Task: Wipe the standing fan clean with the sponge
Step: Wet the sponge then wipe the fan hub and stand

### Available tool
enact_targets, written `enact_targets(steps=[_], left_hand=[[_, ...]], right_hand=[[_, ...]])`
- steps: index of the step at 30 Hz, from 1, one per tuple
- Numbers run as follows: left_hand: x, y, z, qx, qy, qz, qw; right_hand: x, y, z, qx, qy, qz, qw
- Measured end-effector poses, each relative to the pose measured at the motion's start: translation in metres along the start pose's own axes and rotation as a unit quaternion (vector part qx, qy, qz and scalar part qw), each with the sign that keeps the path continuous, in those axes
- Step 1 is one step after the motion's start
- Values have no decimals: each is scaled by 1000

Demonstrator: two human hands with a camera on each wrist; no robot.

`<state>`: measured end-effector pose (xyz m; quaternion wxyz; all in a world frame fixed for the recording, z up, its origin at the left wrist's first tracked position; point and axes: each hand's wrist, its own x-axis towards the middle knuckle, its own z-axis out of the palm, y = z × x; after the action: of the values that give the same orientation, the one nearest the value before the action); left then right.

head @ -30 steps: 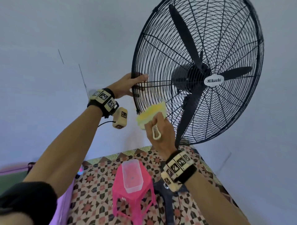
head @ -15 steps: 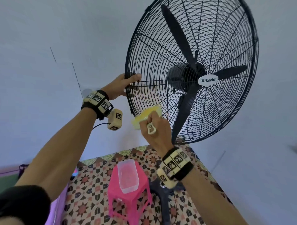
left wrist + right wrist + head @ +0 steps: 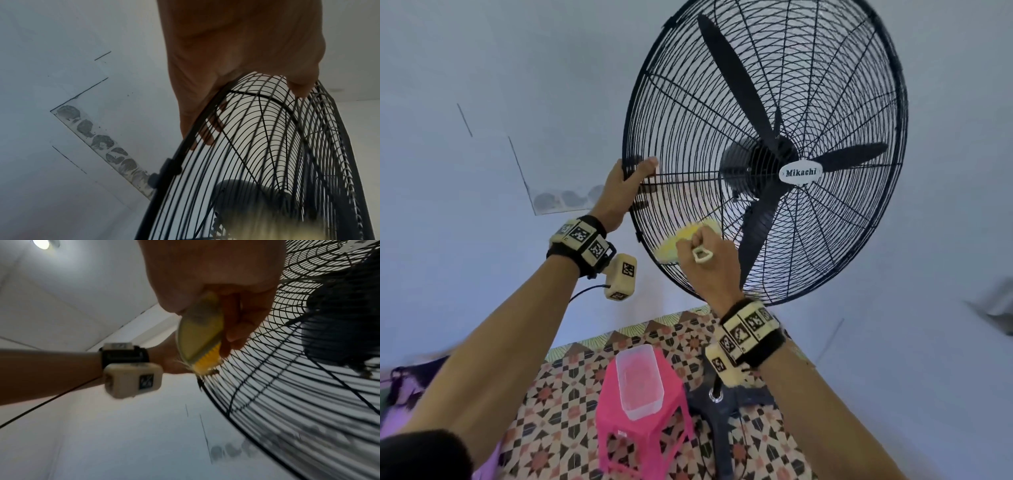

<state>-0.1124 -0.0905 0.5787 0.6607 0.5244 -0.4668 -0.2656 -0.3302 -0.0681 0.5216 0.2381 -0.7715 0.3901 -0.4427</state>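
Note:
A big black standing fan (image 3: 767,150) with a wire grille and three blades fills the upper right of the head view. My left hand (image 3: 625,186) grips the grille's left rim (image 3: 207,116), thumb on the front and fingers curled behind the wires. The yellow sponge (image 3: 686,240) lies against the lower left of the grille, and my right hand (image 3: 709,257) grips it. In the right wrist view the sponge (image 3: 200,334) is squeezed between thumb and fingers, its yellow edge touching the rim wires.
Below the fan a pink plastic stool (image 3: 640,421) carries a clear rectangular tub (image 3: 638,380). The fan's dark base (image 3: 719,411) stands on patterned floor tiles (image 3: 571,411). Pale walls surround the fan, with a marked patch (image 3: 561,200) to the left.
My right hand has slid the sponge along the lower left of the grille. The view has shifted slightly. My left hand keeps its grip on the rim.

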Motion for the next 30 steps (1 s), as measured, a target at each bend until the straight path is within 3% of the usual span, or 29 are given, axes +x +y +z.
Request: enact_targets(steps=[3,6,8,10,13,14,17,19,22,24,25,27,30], left_hand=[[-4,-3,1,-11,29,-2,1000],[-6,-3,3,3,33,5,999],[-6,0,5,13,27,14,999],[-6,2,5,14,21,9,1000],[-7,1,1,14,21,-2,1000],[-8,0,0,15,22,-4,1000],[-9,2,3,21,20,-2,1000],[-9,5,6,26,21,4,999],[-10,7,6,17,30,-11,999],[-11,6,4,13,38,-22,999],[-13,4,5,12,43,-26,999],[-14,2,8,27,53,-22,998],[-16,5,17,46,60,-10,997]], right_hand=[[-5,6,-4,-15,-22,11,1000],[15,-18,-7,85,36,-96,991],[24,-30,-4,121,59,-116,984],[24,-26,-1,77,36,-64,994],[13,-13,-6,-91,-55,24,994],[13,-12,-10,-88,-60,38,994],[18,-28,-18,92,0,-39,995],[24,-37,-15,143,51,-92,984],[25,-29,-10,29,4,-12,999],[21,-16,-14,-114,-73,57,989],[19,-11,-18,-126,-83,61,987],[22,-12,-27,-44,-67,30,996],[32,-23,-40,140,47,-49,988]])
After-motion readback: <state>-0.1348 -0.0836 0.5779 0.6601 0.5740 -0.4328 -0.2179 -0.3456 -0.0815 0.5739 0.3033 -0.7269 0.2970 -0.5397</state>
